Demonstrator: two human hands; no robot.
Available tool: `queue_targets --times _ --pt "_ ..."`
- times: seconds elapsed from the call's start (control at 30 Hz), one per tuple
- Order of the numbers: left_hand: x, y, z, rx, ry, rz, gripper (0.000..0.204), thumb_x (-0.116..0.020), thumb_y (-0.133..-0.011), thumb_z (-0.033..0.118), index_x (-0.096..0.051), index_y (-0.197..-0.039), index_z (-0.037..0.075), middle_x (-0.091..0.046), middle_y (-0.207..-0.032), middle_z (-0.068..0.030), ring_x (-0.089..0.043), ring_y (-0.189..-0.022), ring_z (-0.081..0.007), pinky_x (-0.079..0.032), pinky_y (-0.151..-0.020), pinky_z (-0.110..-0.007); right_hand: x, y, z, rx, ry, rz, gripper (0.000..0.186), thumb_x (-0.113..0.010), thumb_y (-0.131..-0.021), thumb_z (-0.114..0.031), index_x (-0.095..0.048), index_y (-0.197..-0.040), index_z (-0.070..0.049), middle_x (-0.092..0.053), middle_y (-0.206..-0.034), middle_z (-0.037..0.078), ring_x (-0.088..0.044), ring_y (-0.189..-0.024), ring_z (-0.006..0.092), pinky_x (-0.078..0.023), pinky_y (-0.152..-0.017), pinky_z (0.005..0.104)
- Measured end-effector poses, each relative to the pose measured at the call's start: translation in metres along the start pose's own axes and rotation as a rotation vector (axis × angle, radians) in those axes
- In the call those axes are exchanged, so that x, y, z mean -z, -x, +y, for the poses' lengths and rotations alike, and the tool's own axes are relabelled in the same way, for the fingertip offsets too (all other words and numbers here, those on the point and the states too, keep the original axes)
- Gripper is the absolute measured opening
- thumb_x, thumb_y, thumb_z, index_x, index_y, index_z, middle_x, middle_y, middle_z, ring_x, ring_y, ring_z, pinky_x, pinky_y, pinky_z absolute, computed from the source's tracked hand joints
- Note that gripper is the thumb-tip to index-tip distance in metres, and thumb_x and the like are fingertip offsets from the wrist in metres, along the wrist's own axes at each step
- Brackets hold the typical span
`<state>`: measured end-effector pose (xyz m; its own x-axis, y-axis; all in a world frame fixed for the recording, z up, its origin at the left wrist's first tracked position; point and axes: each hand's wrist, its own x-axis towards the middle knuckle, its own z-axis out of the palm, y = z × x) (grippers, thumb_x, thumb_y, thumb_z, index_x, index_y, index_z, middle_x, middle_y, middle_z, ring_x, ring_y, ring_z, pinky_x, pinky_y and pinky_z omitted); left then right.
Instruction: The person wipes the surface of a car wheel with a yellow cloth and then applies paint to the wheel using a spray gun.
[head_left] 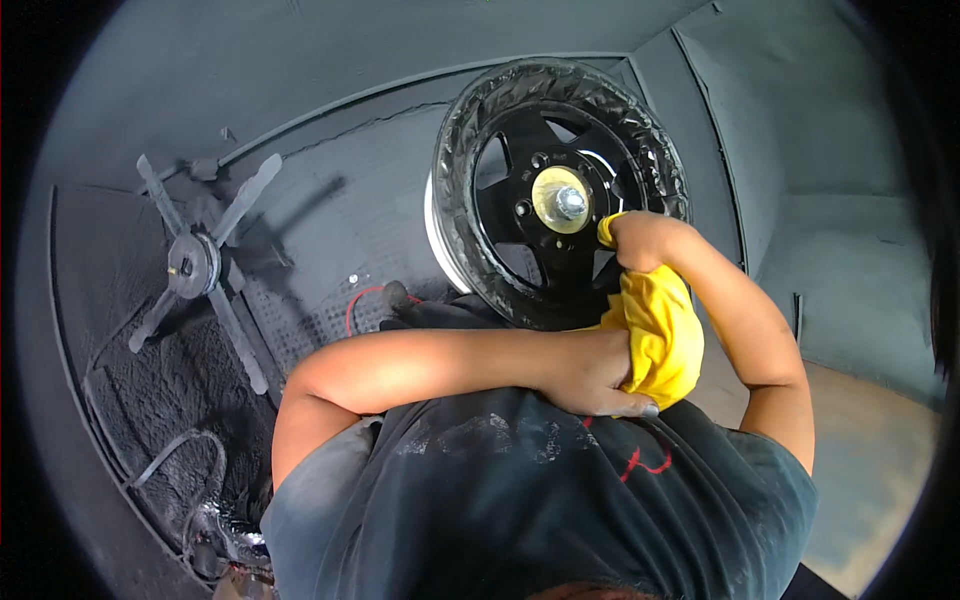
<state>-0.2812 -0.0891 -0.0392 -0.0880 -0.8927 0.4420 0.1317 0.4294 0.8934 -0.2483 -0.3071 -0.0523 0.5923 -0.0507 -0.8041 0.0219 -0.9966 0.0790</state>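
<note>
A black wheel rim (pixel 518 240) stands facing me, mounted on a spindle with a gold-coloured hub cone (pixel 547 190) and a metal nut at its centre. Crinkled dark film or tape appears to cover its outer lip. My left hand (pixel 592 372) crosses in front of my chest and grips the lower bunch of a yellow cloth (pixel 662 335). Higher up, my right hand (pixel 648 241) is closed on another part of the same cloth. A yellow end pokes out at its fingertips, close against the rim's face right of the hub. My right fingers are partly hidden.
At the left stands a grey stand with several splayed arms (pixel 193 266) around a round hub. A thin red hose or cable (pixel 352 308) curves along the floor below the wheel. A grey hose (pixel 205 436) lies at lower left. Dark panelled walls (pixel 420 40) enclose the space.
</note>
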Motion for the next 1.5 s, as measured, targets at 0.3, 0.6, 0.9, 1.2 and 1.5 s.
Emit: queue_targets --times 0.3,0.6,0.9,1.2,1.5 --pt "-0.014 0.002 -0.001 -0.021 -0.173 -0.015 0.024 -0.064 -0.092 0.022 -0.060 -0.108 0.005 -0.066 -0.106 -0.0134 -0.062 -0.103 -0.0340 -0.047 -0.093 -0.042 0.016 0.020 -0.070 0.220 -0.576 0.156 0.043 -0.067 -0.083 -0.029 -0.064 -0.108 0.007 -0.069 -0.095 0.024 -0.068 -0.091 0.0280 -0.052 -0.081 0.0388" --pt "-0.018 -0.001 -0.002 0.053 -0.108 0.001 0.026 -0.065 -0.092 0.021 -0.059 -0.111 0.005 -0.065 -0.110 -0.0127 -0.060 -0.106 -0.0335 -0.046 -0.096 -0.042 0.005 0.020 -0.093 0.341 -0.347 0.017 0.043 -0.065 -0.077 -0.029 -0.068 -0.098 0.008 -0.069 -0.100 0.029 -0.069 -0.096 0.0386 -0.054 -0.083 0.0437" --pt "-0.021 0.003 0.000 0.038 -0.113 0.062 0.025 -0.063 -0.093 0.021 -0.060 -0.112 0.005 -0.065 -0.110 -0.0121 -0.060 -0.106 -0.0315 -0.046 -0.096 -0.041 -0.008 -0.005 -0.080 0.220 -0.432 0.112 0.042 -0.063 -0.078 -0.030 -0.069 -0.095 0.008 -0.069 -0.094 0.028 -0.068 -0.092 0.0412 -0.054 -0.081 0.0455" --pt "-0.010 0.003 0.001 0.018 -0.065 0.058 0.023 -0.062 -0.094 0.020 -0.060 -0.112 0.005 -0.065 -0.108 -0.0114 -0.060 -0.104 -0.0308 -0.046 -0.095 -0.040 -0.011 0.014 -0.087 0.393 -0.359 0.197 0.035 -0.066 -0.078 -0.025 -0.067 -0.091 0.007 -0.066 -0.091 0.029 -0.066 -0.091 0.0429 -0.051 -0.081 0.0478" --pt "-0.005 -0.002 0.002 0.037 -0.059 0.011 0.025 -0.062 -0.094 0.020 -0.059 -0.114 0.004 -0.064 -0.111 -0.0119 -0.060 -0.106 -0.0310 -0.045 -0.097 -0.040 0.005 0.009 -0.078 0.199 -0.047 0.169 0.029 -0.062 -0.080 -0.022 -0.072 -0.098 -0.002 -0.070 -0.099 0.023 -0.068 -0.097 0.0384 -0.054 -0.086 0.0462"
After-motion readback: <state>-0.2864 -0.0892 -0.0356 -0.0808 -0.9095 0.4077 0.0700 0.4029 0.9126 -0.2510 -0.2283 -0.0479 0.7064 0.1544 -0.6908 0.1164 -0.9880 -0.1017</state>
